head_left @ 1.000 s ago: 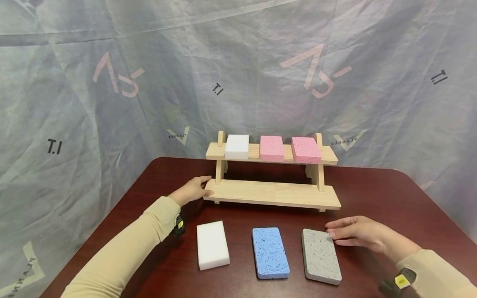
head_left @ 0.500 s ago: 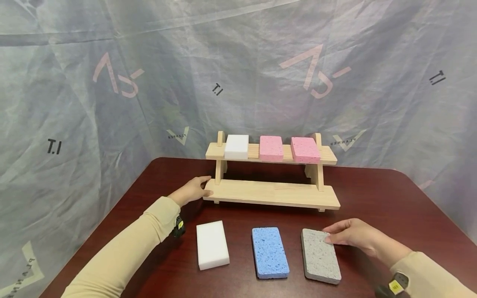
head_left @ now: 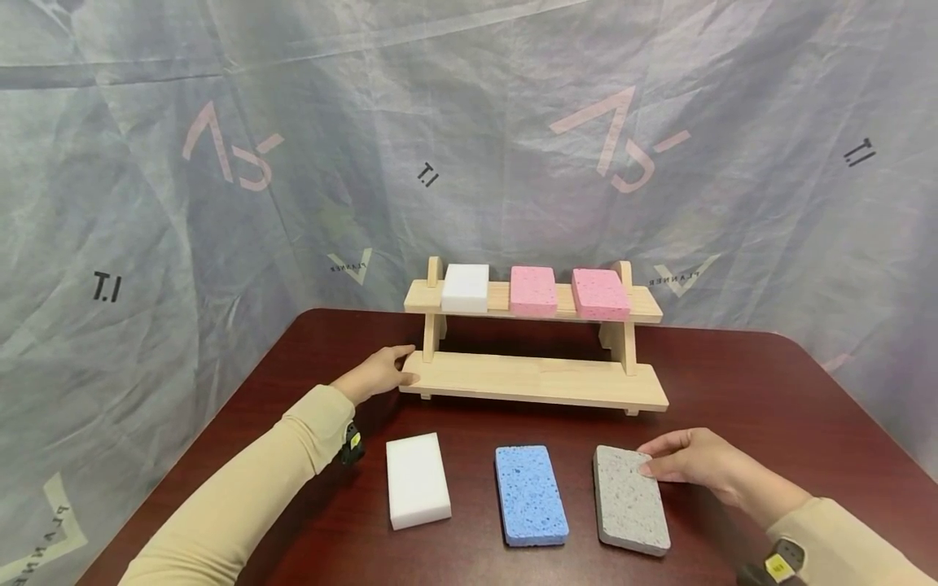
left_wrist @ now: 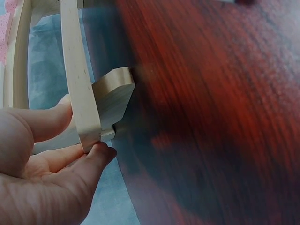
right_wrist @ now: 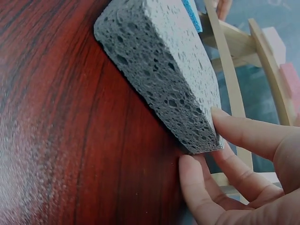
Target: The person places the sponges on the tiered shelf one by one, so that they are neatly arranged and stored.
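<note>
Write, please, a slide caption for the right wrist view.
Fingers of the right hand pinch one corner of a grey sponge, with the wooden rack in the background.

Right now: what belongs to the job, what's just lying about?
Likely job:
grey porous rectangular sponge, pinched by right hand
pale wooden two-tier rack, gripped by left hand

Lying about (untouched; may belong too):
on dark red table: white rectangular block, blue porous sponge
on upper shelf: similar white block, two pink porous sponges

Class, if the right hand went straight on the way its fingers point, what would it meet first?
The gray sponge, whose corner the right hand pinches. Beyond it, the line seems to pass near the far end of the blue sponge, though depth is unclear.
</note>
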Demonstrator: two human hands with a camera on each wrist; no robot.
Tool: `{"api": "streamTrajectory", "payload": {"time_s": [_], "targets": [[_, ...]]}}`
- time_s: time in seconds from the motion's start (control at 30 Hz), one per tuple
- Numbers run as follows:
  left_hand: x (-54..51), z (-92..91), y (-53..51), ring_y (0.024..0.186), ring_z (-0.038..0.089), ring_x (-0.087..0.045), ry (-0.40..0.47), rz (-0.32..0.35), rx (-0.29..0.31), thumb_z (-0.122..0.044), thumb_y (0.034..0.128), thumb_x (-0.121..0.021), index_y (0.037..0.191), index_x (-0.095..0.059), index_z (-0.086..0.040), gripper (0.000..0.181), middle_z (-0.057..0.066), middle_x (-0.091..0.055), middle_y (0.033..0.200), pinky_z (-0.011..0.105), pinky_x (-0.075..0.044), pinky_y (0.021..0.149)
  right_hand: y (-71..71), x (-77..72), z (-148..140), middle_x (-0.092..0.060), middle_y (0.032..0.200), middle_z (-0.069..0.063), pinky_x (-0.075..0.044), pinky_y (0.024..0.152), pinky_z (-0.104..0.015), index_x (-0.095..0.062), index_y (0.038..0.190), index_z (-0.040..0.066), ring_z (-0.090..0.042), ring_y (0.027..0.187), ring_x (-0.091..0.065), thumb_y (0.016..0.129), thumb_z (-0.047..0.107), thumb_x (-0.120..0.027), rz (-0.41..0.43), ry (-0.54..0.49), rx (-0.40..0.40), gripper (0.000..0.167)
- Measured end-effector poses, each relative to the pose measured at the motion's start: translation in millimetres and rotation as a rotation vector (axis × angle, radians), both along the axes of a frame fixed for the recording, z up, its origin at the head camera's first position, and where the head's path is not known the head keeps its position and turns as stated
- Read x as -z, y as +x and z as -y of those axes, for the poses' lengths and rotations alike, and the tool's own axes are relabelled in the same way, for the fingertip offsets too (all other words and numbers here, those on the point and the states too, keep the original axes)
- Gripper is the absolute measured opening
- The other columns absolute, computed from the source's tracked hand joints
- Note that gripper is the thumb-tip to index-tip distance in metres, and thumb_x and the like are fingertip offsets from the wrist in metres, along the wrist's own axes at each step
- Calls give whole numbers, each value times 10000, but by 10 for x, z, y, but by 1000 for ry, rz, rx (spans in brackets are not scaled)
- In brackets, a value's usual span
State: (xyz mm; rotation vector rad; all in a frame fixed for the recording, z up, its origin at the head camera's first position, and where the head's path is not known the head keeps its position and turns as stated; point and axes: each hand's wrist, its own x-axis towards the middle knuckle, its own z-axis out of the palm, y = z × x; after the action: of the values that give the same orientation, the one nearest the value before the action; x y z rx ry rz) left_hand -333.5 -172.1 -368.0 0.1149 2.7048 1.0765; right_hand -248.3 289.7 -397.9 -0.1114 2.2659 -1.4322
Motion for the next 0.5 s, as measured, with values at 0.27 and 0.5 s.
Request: {"api": "streamTrajectory", "payload": {"time_s": [0.27, 0.5], "targets": [[-1, 8, -2, 1403, 371, -346, 1, 10, 0, -148, 963, -611, 1533, -285, -82, 660, 193, -298, 1560, 485, -388, 1089, -3, -46, 3, -669, 952, -8, -577, 812, -331, -605, 1143, -150, -109, 895, -657, 868, 96, -719, 19, -17, -14, 386], [3, 0, -2, 1411, 366, -333, 15, 14, -7, -154, 961, -616, 1534, -285, -93, 665, 181, -290, 1567, 493, -375, 1098, -3, -65, -11, -692, 950, -8, -576, 826, -390, -582, 1159, -187, -123, 891, -671, 896, 112, -685, 35, -48, -48, 411]]}}
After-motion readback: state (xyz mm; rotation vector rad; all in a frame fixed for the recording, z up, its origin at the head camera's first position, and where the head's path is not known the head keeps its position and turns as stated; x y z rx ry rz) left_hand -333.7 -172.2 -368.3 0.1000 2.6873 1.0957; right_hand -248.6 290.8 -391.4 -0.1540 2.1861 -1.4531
